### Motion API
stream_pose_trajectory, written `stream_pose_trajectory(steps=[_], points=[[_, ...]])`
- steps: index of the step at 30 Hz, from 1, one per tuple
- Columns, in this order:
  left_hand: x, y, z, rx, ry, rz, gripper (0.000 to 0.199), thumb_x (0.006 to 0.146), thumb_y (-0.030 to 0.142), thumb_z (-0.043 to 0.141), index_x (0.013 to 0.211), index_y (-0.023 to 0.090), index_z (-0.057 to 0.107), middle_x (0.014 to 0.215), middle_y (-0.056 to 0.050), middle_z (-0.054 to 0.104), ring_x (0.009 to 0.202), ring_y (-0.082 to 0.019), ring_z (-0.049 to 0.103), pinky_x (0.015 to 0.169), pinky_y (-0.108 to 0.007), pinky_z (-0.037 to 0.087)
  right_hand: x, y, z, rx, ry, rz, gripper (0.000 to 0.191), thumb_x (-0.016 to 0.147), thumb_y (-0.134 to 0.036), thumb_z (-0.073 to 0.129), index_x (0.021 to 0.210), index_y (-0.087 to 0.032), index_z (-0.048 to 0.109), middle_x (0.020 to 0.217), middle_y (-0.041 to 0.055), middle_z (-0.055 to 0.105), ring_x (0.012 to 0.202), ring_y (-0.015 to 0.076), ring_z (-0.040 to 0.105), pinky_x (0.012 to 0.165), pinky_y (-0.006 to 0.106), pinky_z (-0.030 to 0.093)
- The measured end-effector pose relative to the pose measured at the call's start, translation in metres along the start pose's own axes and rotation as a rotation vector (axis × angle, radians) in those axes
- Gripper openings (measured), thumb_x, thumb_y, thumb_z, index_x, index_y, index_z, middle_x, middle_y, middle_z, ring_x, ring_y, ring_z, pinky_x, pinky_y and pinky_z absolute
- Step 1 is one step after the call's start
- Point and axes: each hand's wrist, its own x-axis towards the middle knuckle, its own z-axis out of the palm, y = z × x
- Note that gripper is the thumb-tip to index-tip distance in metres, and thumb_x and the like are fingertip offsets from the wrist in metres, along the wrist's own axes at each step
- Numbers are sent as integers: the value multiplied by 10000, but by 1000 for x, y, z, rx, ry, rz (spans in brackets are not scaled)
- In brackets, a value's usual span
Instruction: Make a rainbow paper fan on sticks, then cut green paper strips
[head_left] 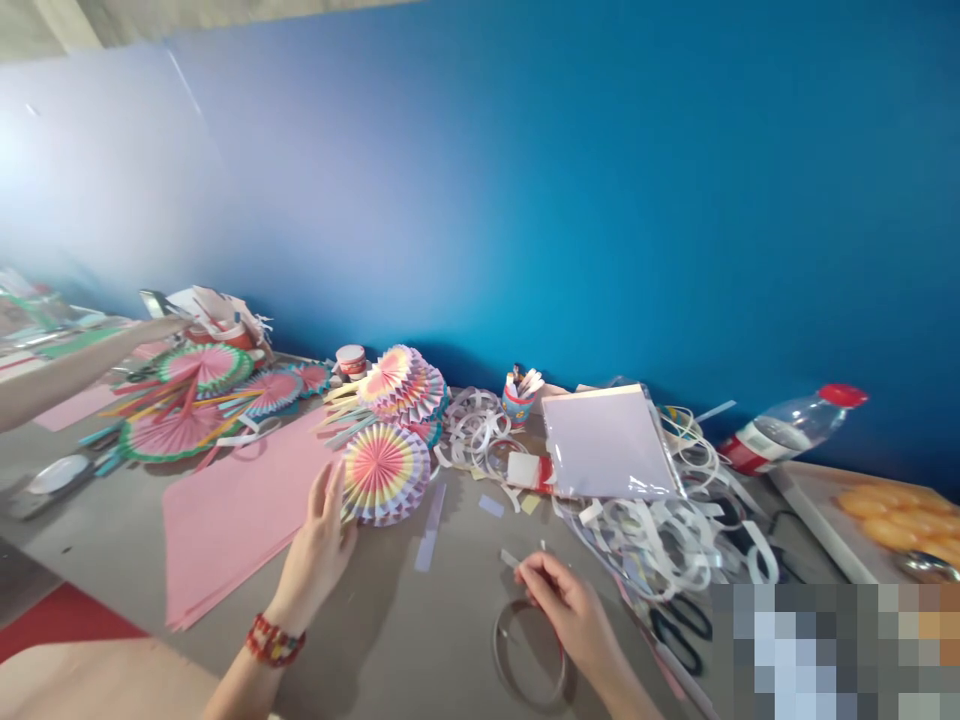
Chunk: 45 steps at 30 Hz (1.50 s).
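Observation:
My left hand (pixel 319 535), with a red beaded bracelet, is at the left edge of a round pleated paper fan (pixel 386 468) in pink, yellow and lilac. Its fingers are stretched out and apart from the thumb; whether they touch the fan is hard to tell. Behind it lies a stack of similar fans (pixel 401 383) with sticks pointing left. My right hand (pixel 559 600) is closed in a pinch on a thin, almost used-up tape roll (pixel 499 675), a ring hanging below the fingers. A short pale end sticks out at the fingertips.
Pink paper sheets (pixel 240 510) lie at left, near more fans (pixel 202 370) and another person's arm (pixel 82 365). Curled white strips (pixel 660 540), a bagged paper pack (pixel 611 440), a pen cup (pixel 517 400), scissors (pixel 682 630), a tilted bottle (pixel 795 430) and a food tray (pixel 817 520) stand right.

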Motion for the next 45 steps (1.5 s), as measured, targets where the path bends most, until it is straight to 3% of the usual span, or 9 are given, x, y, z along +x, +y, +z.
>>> stream_pose_trajectory(steps=[11, 19, 25, 31, 36, 42, 45], points=[[1, -7, 2, 54, 81, 13, 613, 937, 217, 412, 1518, 291, 231, 1564, -142, 297, 1022, -248, 695, 686, -308, 590, 2, 5, 1, 28, -11, 14, 422, 868, -617, 534, 788, -211, 618, 781, 26, 670, 691, 168, 608, 660, 224, 482], [2, -2, -2, 149, -48, 35, 744, 929, 303, 458, 1555, 292, 57, 1581, -154, 274, 808, -220, 722, 555, -284, 547, 1, 3, 1, 2, -8, 2, 453, 857, -645, 529, 791, -209, 632, 752, 22, 668, 678, 167, 606, 651, 224, 481], [-9, -9, -3, 49, -74, 93, 705, 948, 306, 431, 1553, 306, 69, 1583, -157, 263, 870, -218, 721, 648, -303, 582, 1, 7, 0, 16, -18, 4, 405, 879, -599, 534, 796, -211, 616, 786, 24, 677, 720, 170, 625, 680, 217, 491], [-9, -17, 1, 17, 3, 177, 627, 958, 244, 404, 1537, 267, 165, 1593, -168, 227, 1252, -303, 566, 870, -385, 575, 1, 11, 1, 29, -26, -9, 380, 886, -577, 542, 812, -213, 622, 803, 27, 691, 754, 179, 645, 696, 216, 502], [-6, -12, 0, 46, 11, 99, 561, 958, 210, 372, 1507, 261, 265, 1566, -157, 295, 1181, -280, 623, 844, -357, 586, 0, 10, 0, 3, -15, -25, 390, 880, -588, 542, 810, -215, 633, 794, 29, 697, 733, 179, 652, 701, 216, 511], [-11, -15, 3, 80, 5, 89, 613, 958, 296, 432, 1526, 268, 204, 1583, -151, 263, 1192, -299, 614, 773, -349, 600, 0, 5, -1, -13, -12, -28, 419, 864, -615, 540, 798, -215, 644, 780, 36, 703, 717, 184, 656, 686, 216, 521], [-15, -19, 1, 106, 17, 54, 642, 955, 359, 463, 1529, 269, 190, 1568, -150, 295, 1075, -280, 677, 730, -347, 606, 1, 7, 0, -14, -11, -28, 410, 869, -606, 540, 803, -214, 645, 787, 36, 707, 724, 182, 656, 689, 213, 517]])
